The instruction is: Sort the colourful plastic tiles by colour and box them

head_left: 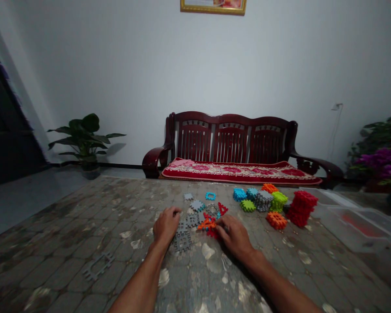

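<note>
On the bench [65,234], left hand [166,226] curls beside grey tiles [182,241], right hand [236,237] at orange pieces [207,224] — we cannot tell whether fingers grip; a sideways brush could scatter them.

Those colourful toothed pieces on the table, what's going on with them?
A person has both hands among the pieces. The left hand is beside the joined-looking grey pieces; whether it grips one is hard to tell. The right hand is at the small orange and red cluster, its fingertips close against it. Over to the right, others stand sorted by colour in stacks, the red stack tallest, near a clear box.
</note>
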`<act>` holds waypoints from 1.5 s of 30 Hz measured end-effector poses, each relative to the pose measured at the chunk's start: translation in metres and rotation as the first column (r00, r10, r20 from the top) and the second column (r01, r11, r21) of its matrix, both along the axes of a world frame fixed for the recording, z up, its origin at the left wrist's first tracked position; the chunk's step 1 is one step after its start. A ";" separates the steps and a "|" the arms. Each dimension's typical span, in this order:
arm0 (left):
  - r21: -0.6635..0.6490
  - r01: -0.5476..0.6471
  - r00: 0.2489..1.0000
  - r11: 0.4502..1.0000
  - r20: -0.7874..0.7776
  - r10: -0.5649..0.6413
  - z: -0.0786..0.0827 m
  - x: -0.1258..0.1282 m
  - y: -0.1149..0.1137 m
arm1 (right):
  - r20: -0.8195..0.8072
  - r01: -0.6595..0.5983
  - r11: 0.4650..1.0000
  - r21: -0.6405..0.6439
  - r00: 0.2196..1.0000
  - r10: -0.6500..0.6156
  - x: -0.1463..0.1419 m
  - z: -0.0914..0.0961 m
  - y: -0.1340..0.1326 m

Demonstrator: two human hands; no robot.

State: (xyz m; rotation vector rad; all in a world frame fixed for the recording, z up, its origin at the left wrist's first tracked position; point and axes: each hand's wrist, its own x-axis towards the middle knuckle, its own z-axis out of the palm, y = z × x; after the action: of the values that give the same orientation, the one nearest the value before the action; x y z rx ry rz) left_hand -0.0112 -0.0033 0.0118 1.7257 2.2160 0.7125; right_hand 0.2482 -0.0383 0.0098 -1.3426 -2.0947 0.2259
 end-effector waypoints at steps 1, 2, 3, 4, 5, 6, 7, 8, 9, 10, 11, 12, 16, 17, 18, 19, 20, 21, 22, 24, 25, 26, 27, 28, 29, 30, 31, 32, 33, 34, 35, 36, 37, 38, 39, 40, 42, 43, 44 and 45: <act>0.006 0.015 1.000 1.000 0.003 -0.015 0.001 0.001 0.000 | -0.022 0.040 0.999 0.005 0.999 -0.040 0.003 0.000 0.002; 0.017 0.041 0.999 0.999 0.004 -0.042 0.001 0.002 -0.001 | -0.042 0.083 0.997 0.007 0.996 -0.082 0.006 0.001 0.004; 0.032 0.079 0.997 0.996 0.003 -0.079 0.001 0.003 -0.001 | -0.057 0.123 0.992 0.004 0.991 -0.123 0.009 0.001 0.006; 0.047 0.126 0.992 0.991 -0.002 -0.126 0.001 0.004 -0.001 | -0.070 0.158 0.988 -0.004 0.985 -0.157 0.012 0.001 0.008; 0.060 0.178 0.984 0.982 -0.008 -0.178 0.000 0.005 -0.002 | -0.077 0.181 0.983 -0.017 0.980 -0.182 0.014 0.000 0.009; 0.069 0.230 0.973 0.971 -0.016 -0.230 -0.001 0.006 -0.002 | -0.080 0.196 0.980 -0.031 0.977 -0.198 0.016 -0.001 0.010; 0.074 0.276 0.961 0.958 -0.024 -0.275 -0.002 0.007 -0.002 | -0.080 0.202 0.978 -0.043 0.975 -0.205 0.017 -0.002 0.011; 0.075 0.312 0.950 0.947 -0.031 -0.310 -0.003 0.008 -0.003 | -0.077 0.202 0.978 -0.052 0.976 -0.206 0.018 -0.003 0.011; 0.074 0.341 0.940 0.937 -0.039 -0.339 -0.003 0.008 -0.004 | -0.075 0.199 0.978 -0.058 0.976 -0.203 0.018 -0.005 0.011; 0.070 0.367 0.930 0.928 -0.049 -0.364 -0.004 0.009 -0.004 | -0.074 0.196 0.979 -0.059 0.977 -0.200 0.019 -0.007 0.011; 0.066 0.389 0.921 0.919 -0.059 -0.385 -0.004 0.009 -0.005 | -0.073 0.192 0.980 -0.057 0.978 -0.196 0.018 -0.008 0.011; 0.062 0.408 0.912 0.911 -0.070 -0.404 -0.004 0.009 -0.005 | -0.074 0.187 0.981 -0.051 0.979 -0.191 0.018 -0.009 0.011; 0.079 0.454 0.890 0.887 -0.090 -0.448 -0.005 0.009 -0.005 | -0.078 0.156 0.987 -0.030 0.984 -0.158 0.017 -0.010 0.012; 0.100 0.456 0.889 0.884 -0.081 -0.450 -0.006 0.009 -0.005 | -0.078 0.146 0.989 -0.025 0.986 -0.148 0.017 -0.010 0.012; 0.126 0.458 0.889 0.880 -0.065 -0.453 -0.007 0.009 -0.003 | -0.080 0.136 0.990 -0.019 0.987 -0.137 0.018 -0.010 0.012; 0.156 0.459 0.888 0.875 -0.040 -0.458 -0.008 0.009 -0.002 | -0.083 0.127 0.992 -0.012 0.988 -0.127 0.018 -0.010 0.013; 0.187 0.457 0.886 0.870 -0.006 -0.464 -0.009 0.008 -0.001 | -0.090 0.118 0.993 -0.005 0.989 -0.118 0.019 -0.011 0.013; 0.216 0.448 0.885 0.868 0.033 -0.465 -0.010 0.007 0.001 | -0.098 0.113 0.994 0.003 0.989 -0.112 0.020 -0.011 0.014; 0.242 0.428 0.886 0.871 0.076 -0.457 -0.011 0.006 0.003 | -0.107 0.109 0.994 0.009 0.988 -0.107 0.020 -0.012 0.015; 0.285 0.341 0.902 0.896 0.169 -0.397 -0.011 0.004 0.006 | -0.127 0.109 0.994 0.021 0.986 -0.105 0.021 -0.015 0.016; 0.303 0.275 0.910 0.912 0.223 -0.349 -0.011 0.004 0.007 | -0.138 0.110 0.993 0.028 0.985 -0.106 0.022 -0.016 0.017; 0.315 0.206 0.913 0.926 0.279 -0.298 -0.011 0.003 0.008 | -0.150 0.111 0.993 0.034 0.983 -0.105 0.022 -0.017 0.017; 0.325 0.143 0.904 0.935 0.341 -0.257 -0.010 0.003 0.009 | -0.162 0.111 0.993 0.041 0.981 -0.103 0.022 -0.019 0.018; 0.332 0.092 0.887 0.939 0.400 -0.229 -0.009 0.003 0.010 | -0.175 0.111 0.993 0.047 0.979 -0.101 0.023 -0.020 0.019; 0.335 0.065 0.866 0.940 0.449 -0.220 -0.009 0.004 0.011 | -0.185 0.109 0.993 0.053 0.978 -0.097 0.023 -0.022 0.019; 0.342 0.053 0.842 0.938 0.489 -0.226 -0.008 0.004 0.012 | -0.191 0.106 0.993 0.060 0.977 -0.093 0.023 -0.022 0.020; 0.344 0.054 0.816 0.937 0.526 -0.240 -0.007 0.005 0.012 | -0.194 0.105 0.992 0.067 0.977 -0.091 0.023 -0.023 0.020; 0.342 0.067 0.787 0.937 0.559 -0.260 -0.007 0.006 0.012 | -0.193 0.106 0.992 0.074 0.977 -0.090 0.023 -0.023 0.020; 0.333 0.086 0.756 0.939 0.592 -0.280 -0.006 0.007 0.012 | -0.189 0.105 0.991 0.083 0.978 -0.088 0.023 -0.023 0.020; 0.318 0.110 0.722 0.942 0.626 -0.295 -0.006 0.008 0.011 | -0.182 0.102 0.990 0.095 0.980 -0.084 0.022 -0.022 0.020; 0.298 0.136 0.687 0.945 0.659 -0.307 -0.006 0.010 0.011 | -0.175 0.096 0.990 0.107 0.982 -0.077 0.022 -0.022 0.019; 0.279 0.160 0.653 0.947 0.690 -0.313 -0.006 0.012 0.010 | -0.167 0.089 0.988 0.123 0.984 -0.068 0.021 -0.021 0.018; 0.263 0.183 0.621 0.947 0.716 -0.319 -0.006 0.014 0.009 | -0.159 0.079 0.987 0.140 0.986 -0.056 0.020 -0.020 0.017; 0.250 0.208 0.593 0.946 0.736 -0.325 -0.005 0.016 0.009 | -0.153 0.068 0.985 0.159 0.987 -0.044 0.019 -0.020 0.016; 0.240 0.235 0.569 0.942 0.752 -0.333 -0.005 0.018 0.008 | -0.147 0.056 0.983 0.177 0.989 -0.030 0.017 -0.019 0.015; 0.234 0.260 0.548 0.937 0.763 -0.343 -0.005 0.021 0.008 | -0.143 0.042 0.980 0.195 0.990 -0.014 0.014 -0.018 0.014; 0.227 0.307 0.506 0.924 0.784 -0.361 -0.006 0.026 0.007 | -0.141 0.007 0.974 0.225 0.990 0.025 0.008 -0.017 0.012; 0.225 0.329 0.483 0.917 0.794 -0.368 -0.006 0.029 0.006 | -0.142 -0.013 0.971 0.238 0.989 0.048 0.004 -0.017 0.011; 0.225 0.348 0.462 0.910 0.804 -0.375 -0.005 0.032 0.005 | -0.143 -0.033 0.968 0.250 0.987 0.071 0.001 -0.016 0.011; 0.229 0.366 0.441 0.902 0.811 -0.384 -0.005 0.035 0.004 | -0.145 -0.051 0.964 0.261 0.985 0.092 -0.003 -0.016 0.011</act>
State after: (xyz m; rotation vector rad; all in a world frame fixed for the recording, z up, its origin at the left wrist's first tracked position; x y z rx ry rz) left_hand 0.0234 0.0010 0.0067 1.3294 1.0880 1.1322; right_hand 0.2449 -0.0277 -0.0058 -1.0628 -1.9665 0.0819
